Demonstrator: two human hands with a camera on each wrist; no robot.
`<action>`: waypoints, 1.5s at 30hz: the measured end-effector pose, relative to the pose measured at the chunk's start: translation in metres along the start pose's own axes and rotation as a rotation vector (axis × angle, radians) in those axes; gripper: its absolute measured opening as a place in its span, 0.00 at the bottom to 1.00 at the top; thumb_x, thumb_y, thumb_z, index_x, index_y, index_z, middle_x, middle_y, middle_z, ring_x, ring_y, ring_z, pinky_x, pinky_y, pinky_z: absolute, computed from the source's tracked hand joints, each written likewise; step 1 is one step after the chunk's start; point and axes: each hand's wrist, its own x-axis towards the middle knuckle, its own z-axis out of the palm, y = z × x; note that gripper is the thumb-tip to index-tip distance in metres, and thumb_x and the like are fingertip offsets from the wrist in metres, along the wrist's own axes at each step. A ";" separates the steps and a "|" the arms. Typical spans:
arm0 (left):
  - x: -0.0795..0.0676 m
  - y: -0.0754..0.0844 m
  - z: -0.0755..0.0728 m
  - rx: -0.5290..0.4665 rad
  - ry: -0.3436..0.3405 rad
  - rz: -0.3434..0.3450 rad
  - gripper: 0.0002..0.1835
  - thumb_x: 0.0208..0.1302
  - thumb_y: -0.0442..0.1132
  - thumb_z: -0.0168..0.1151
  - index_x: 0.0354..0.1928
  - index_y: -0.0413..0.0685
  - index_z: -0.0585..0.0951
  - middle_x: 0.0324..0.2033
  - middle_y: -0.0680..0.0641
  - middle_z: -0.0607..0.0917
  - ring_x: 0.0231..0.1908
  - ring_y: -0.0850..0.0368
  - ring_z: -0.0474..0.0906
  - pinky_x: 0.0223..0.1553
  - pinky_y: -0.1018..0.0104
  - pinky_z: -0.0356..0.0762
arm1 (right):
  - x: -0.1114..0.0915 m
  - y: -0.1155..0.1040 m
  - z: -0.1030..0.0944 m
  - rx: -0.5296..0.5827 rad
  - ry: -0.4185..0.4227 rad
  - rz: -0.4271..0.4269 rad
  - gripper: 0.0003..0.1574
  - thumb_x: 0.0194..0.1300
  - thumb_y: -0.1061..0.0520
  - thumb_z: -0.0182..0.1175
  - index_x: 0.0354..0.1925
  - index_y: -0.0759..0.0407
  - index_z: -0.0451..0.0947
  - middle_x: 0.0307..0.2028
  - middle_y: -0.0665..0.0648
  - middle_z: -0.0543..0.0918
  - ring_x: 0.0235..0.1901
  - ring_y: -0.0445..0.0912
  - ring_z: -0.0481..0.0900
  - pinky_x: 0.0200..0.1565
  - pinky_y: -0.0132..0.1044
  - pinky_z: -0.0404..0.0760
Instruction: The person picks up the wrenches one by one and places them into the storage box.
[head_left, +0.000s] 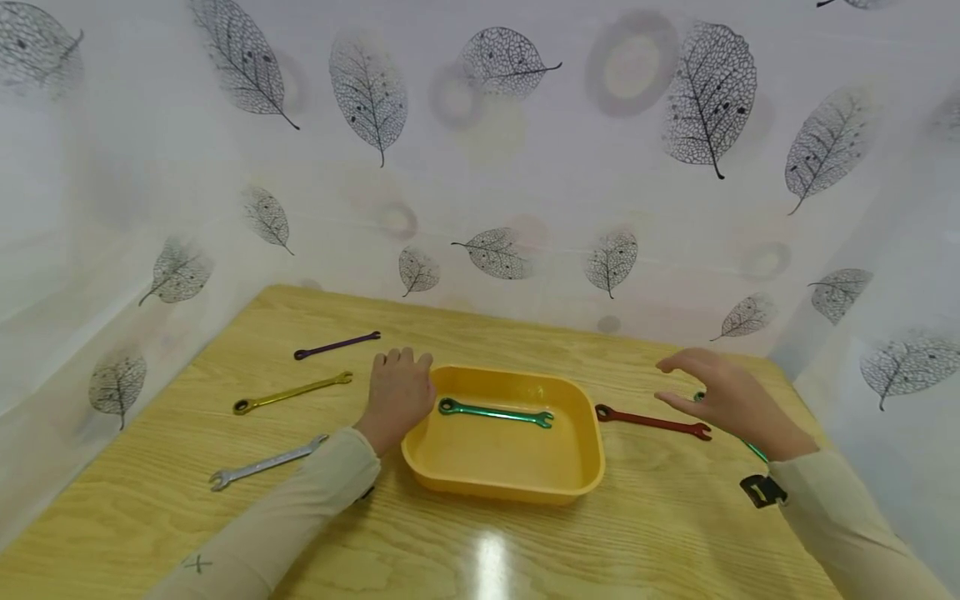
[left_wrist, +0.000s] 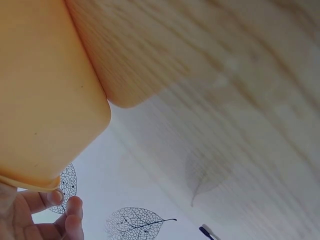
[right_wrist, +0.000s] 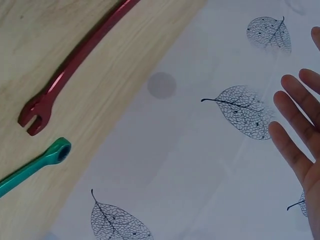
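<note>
A yellow plastic tub (head_left: 502, 493) stands on the wooden table with a green combination wrench (head_left: 495, 413) lying inside. My left hand (head_left: 399, 394) grips the tub's left rim; the left wrist view shows the thumb and fingers of that hand (left_wrist: 42, 217) at the rim. To the right of the tub lies a red wrench (head_left: 652, 422). Over a second green wrench (head_left: 753, 451), partly hidden, my right hand (head_left: 723, 402) hovers with thumb and fingers spread and nothing held. In the right wrist view that green wrench (right_wrist: 30, 172) is apart from the fingers.
Left of the tub lie a purple wrench (head_left: 337, 345), a gold wrench (head_left: 292, 394) and a silver wrench (head_left: 270, 462), one nearer than another. A white leaf-patterned curtain (head_left: 465, 183) surrounds the table's back and sides. A black strap piece (head_left: 763, 491) hangs at the right wrist.
</note>
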 end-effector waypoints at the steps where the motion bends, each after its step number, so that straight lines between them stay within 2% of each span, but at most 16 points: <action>1: 0.000 0.000 0.000 0.001 -0.001 0.000 0.06 0.60 0.41 0.57 0.33 0.47 0.76 0.28 0.44 0.77 0.31 0.48 0.72 0.37 0.56 0.68 | -0.002 0.001 0.003 0.003 -0.006 -0.003 0.23 0.49 0.50 0.71 0.41 0.59 0.80 0.37 0.54 0.84 0.37 0.48 0.81 0.36 0.38 0.78; 4: 0.000 0.000 -0.002 0.002 -0.011 -0.001 0.06 0.60 0.41 0.57 0.33 0.47 0.76 0.28 0.43 0.77 0.31 0.48 0.72 0.37 0.56 0.68 | -0.008 0.003 0.010 0.001 -0.023 0.002 0.23 0.48 0.49 0.72 0.40 0.60 0.80 0.36 0.55 0.84 0.37 0.49 0.81 0.35 0.43 0.79; 6: 0.000 0.000 -0.002 0.005 -0.019 -0.001 0.06 0.60 0.41 0.57 0.34 0.47 0.76 0.29 0.43 0.77 0.31 0.48 0.72 0.37 0.56 0.68 | -0.012 0.004 0.014 0.003 -0.042 0.016 0.23 0.45 0.51 0.73 0.39 0.60 0.80 0.36 0.55 0.84 0.37 0.50 0.81 0.34 0.44 0.80; 8: 0.001 -0.001 -0.002 0.005 -0.028 -0.003 0.06 0.60 0.42 0.57 0.34 0.47 0.76 0.29 0.43 0.77 0.32 0.48 0.71 0.37 0.56 0.68 | -0.015 0.004 0.018 0.008 -0.061 0.042 0.25 0.39 0.58 0.75 0.39 0.59 0.80 0.36 0.56 0.84 0.38 0.51 0.81 0.35 0.45 0.80; 10: 0.001 -0.001 -0.002 0.003 -0.035 -0.006 0.06 0.60 0.41 0.57 0.34 0.46 0.76 0.29 0.43 0.77 0.32 0.48 0.72 0.38 0.55 0.69 | -0.018 0.005 0.021 0.014 -0.082 0.072 0.25 0.38 0.59 0.75 0.39 0.59 0.80 0.36 0.55 0.84 0.39 0.52 0.81 0.37 0.46 0.80; 15: 0.001 -0.001 -0.001 -0.007 -0.032 -0.010 0.06 0.60 0.41 0.57 0.33 0.46 0.76 0.29 0.43 0.77 0.32 0.48 0.72 0.38 0.55 0.69 | -0.027 0.008 0.029 0.025 -0.131 0.132 0.25 0.41 0.56 0.75 0.41 0.58 0.80 0.37 0.54 0.84 0.39 0.50 0.81 0.39 0.47 0.80; 21: 0.001 -0.002 -0.001 -0.007 -0.024 -0.009 0.06 0.60 0.41 0.57 0.33 0.46 0.76 0.29 0.43 0.78 0.32 0.47 0.73 0.38 0.55 0.70 | -0.033 0.013 0.037 0.045 -0.163 0.142 0.25 0.41 0.55 0.75 0.41 0.56 0.79 0.36 0.52 0.83 0.34 0.44 0.77 0.34 0.41 0.78; 33: -0.001 -0.001 -0.002 -0.023 -0.033 -0.006 0.06 0.61 0.41 0.56 0.35 0.46 0.77 0.29 0.43 0.77 0.32 0.48 0.72 0.37 0.55 0.69 | -0.044 0.022 0.048 0.073 -0.232 0.149 0.22 0.42 0.57 0.74 0.39 0.58 0.79 0.32 0.51 0.82 0.31 0.44 0.76 0.32 0.38 0.77; 45: 0.000 0.000 -0.001 -0.026 -0.033 -0.015 0.09 0.60 0.42 0.57 0.40 0.46 0.79 0.31 0.43 0.79 0.34 0.47 0.74 0.39 0.55 0.70 | -0.045 0.027 0.048 0.084 -0.379 0.254 0.19 0.45 0.52 0.73 0.37 0.53 0.80 0.33 0.48 0.81 0.32 0.43 0.77 0.33 0.38 0.77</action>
